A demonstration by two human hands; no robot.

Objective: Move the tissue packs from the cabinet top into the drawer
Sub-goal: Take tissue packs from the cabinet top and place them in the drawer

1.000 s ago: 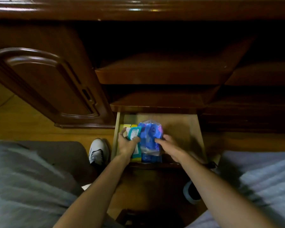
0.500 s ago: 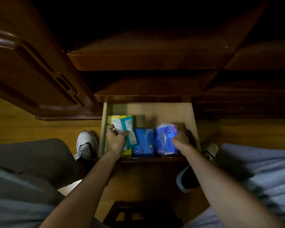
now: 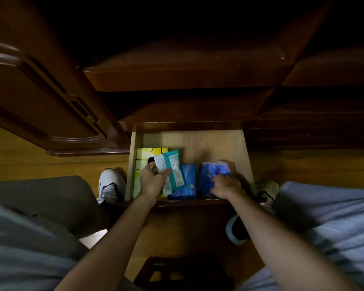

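Two hands of mine reach into the pale wooden drawer (image 3: pixel 214 143). My left hand (image 3: pixel 153 181) pinches a teal plastic tissue pack (image 3: pixel 174 171), tilted over a yellow pack (image 3: pixel 144 156) at the drawer's left edge. My right hand (image 3: pixel 225 186) grips a crinkly blue-purple pack (image 3: pixel 210 173) near the front edge, just beside a flat blue pack (image 3: pixel 187 181).

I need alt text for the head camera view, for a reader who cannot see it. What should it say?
Seen from above, a person's two hands reach into an open wooden drawer: the left hand holds a teal tissue pack over a yellow pack, and the right hand rests on a blue-purple pack. A blue pack lies between them.
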